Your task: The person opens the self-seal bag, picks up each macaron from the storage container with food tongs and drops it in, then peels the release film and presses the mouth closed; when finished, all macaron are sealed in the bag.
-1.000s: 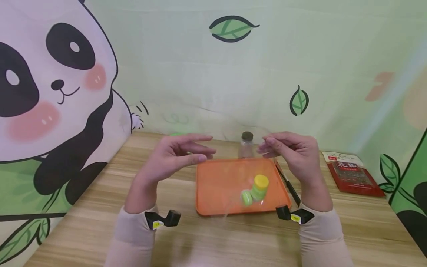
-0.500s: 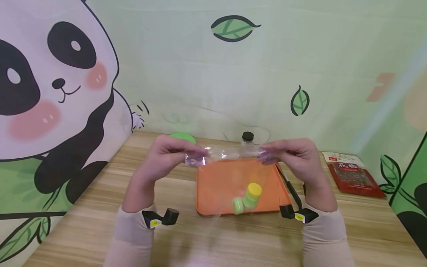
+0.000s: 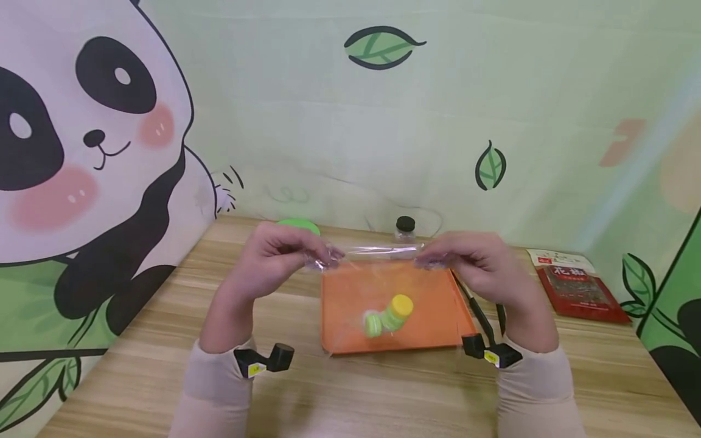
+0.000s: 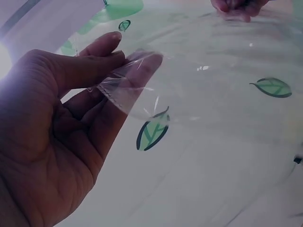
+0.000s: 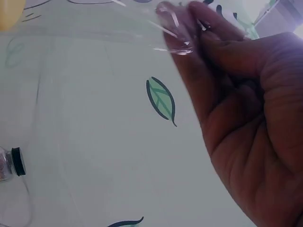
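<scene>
A clear plastic bag [image 3: 383, 250] is stretched between my two hands above the orange tray [image 3: 345, 292]. My left hand [image 3: 271, 258] pinches one top corner between thumb and fingers, as the left wrist view shows on the crinkled film [image 4: 132, 71]. At the other corner, my right hand [image 3: 479, 264] pinches the bunched edge. Below, seen through the film, are a small green bottle with a yellow cap [image 3: 402, 306] and a light-green round piece [image 3: 373, 324] against it. They appear to be in the bag; its lower outline is hard to see.
Behind the bag stands a clear jar with a black lid [image 3: 405, 224]. A green round thing [image 3: 299, 226] lies back left. Right of the tray is a slim black tool [image 3: 481, 313], partly hidden by my right wrist. A red packet [image 3: 580, 292] lies at far right.
My hands have gone from loosely spread to pinching the film's corners, its top edge now taut. The bottle and round piece have shifted left over the tray. The tray has not moved.
</scene>
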`<state>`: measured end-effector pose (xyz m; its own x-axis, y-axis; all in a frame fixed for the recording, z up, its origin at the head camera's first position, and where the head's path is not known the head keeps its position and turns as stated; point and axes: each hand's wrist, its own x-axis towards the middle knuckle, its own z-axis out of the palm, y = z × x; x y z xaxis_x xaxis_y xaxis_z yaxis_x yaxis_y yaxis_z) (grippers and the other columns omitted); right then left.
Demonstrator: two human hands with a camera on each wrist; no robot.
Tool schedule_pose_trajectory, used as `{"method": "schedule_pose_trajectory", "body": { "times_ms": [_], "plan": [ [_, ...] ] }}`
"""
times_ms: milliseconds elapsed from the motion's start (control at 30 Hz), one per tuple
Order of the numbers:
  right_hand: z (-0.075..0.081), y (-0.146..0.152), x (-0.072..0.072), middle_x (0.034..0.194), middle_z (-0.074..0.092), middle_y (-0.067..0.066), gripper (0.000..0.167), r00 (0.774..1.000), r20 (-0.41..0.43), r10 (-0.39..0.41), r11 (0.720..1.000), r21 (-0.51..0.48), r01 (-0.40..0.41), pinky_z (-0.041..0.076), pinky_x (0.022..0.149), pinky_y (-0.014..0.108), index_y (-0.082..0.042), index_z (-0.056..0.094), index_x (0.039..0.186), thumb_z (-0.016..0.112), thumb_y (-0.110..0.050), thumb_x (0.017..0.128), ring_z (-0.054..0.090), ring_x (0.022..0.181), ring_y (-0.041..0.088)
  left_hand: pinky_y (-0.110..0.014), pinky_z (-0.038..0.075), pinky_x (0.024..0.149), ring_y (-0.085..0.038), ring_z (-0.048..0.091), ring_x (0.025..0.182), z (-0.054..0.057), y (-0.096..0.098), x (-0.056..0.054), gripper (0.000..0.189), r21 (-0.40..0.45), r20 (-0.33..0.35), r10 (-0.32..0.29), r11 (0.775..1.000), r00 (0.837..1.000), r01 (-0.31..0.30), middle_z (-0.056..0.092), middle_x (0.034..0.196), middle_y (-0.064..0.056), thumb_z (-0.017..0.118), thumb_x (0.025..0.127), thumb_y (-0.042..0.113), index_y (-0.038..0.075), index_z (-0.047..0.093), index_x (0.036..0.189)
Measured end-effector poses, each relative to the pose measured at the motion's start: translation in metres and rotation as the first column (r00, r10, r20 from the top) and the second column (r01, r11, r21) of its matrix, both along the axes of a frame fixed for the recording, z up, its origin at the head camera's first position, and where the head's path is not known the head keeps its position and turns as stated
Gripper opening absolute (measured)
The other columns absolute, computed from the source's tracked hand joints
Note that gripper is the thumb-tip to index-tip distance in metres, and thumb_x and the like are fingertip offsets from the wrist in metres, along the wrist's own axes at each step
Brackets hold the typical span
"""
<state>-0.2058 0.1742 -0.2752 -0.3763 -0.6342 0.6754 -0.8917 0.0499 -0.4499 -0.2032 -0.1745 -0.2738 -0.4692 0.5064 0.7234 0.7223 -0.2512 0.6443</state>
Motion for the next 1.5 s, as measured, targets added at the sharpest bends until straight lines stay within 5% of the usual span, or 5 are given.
{"method": "schedule_pose_trajectory", "body": {
  "times_ms": [233,700,1033,1233,1500],
  "plan": [
    [0.000,-0.010,0.008,0.120,0.070,0.001,0.032,0.987,0.100,-0.126,0.973,0.205,0.103,0.057,0.083,0.029,-0.010,0.072,0.119,0.065,0.006,0.092,0.069,0.104,0.016,-0.036,0.060,0.066,-0.026,0.074,0.086,0.002,-0.005,0.004,0.033,-0.018,-0.094,0.148,0.988,0.984,-0.151,0.074,0.083,-0.013,0.055,0.082,-0.029,-0.002,0.074,0.082],
    [-0.007,-0.022,0.002,0.095,0.071,0.006,0.034,0.985,0.030,-0.173,0.983,0.072,0.170,0.058,0.076,0.025,-0.003,0.066,0.104,0.073,0.019,0.080,0.070,0.084,0.012,-0.035,0.060,0.072,-0.022,0.073,0.086,0.011,-0.012,0.016,0.037,-0.114,-0.142,0.226,0.963,0.964,-0.242,0.076,0.091,-0.005,0.059,0.082,-0.027,0.004,0.077,0.087],
    [-0.002,-0.020,0.003,0.093,0.070,0.008,0.029,0.962,-0.157,-0.224,0.974,-0.027,0.223,0.056,0.081,0.023,0.001,0.067,0.096,0.071,0.023,0.078,0.067,0.084,0.017,-0.029,0.056,0.078,-0.007,0.068,0.088,0.008,-0.023,0.017,0.020,-0.605,-0.033,0.409,0.718,0.912,-0.344,0.073,0.099,0.012,0.081,0.086,0.017,0.022,0.079,0.105],
    [0.000,-0.024,0.005,0.091,0.069,0.005,0.031,0.962,-0.188,-0.200,0.980,-0.023,0.199,0.055,0.079,0.020,-0.002,0.068,0.096,0.072,0.022,0.077,0.067,0.081,0.015,-0.036,0.053,0.079,-0.011,0.065,0.088,0.007,-0.008,0.019,0.028,-0.577,-0.061,0.414,0.728,0.908,-0.370,0.068,0.092,0.008,0.083,0.083,0.041,0.021,0.065,0.091],
    [-0.001,-0.042,0.008,0.092,0.068,0.004,0.030,0.966,-0.242,-0.093,0.995,0.000,0.096,0.054,0.077,0.021,-0.004,0.067,0.096,0.073,0.019,0.077,0.066,0.081,0.015,-0.026,0.052,0.073,0.001,0.064,0.082,0.008,0.022,0.024,0.024,-0.570,-0.320,0.378,0.656,0.869,-0.495,0.071,0.094,0.017,0.074,0.091,0.042,0.022,0.074,0.105]
  ]
}}
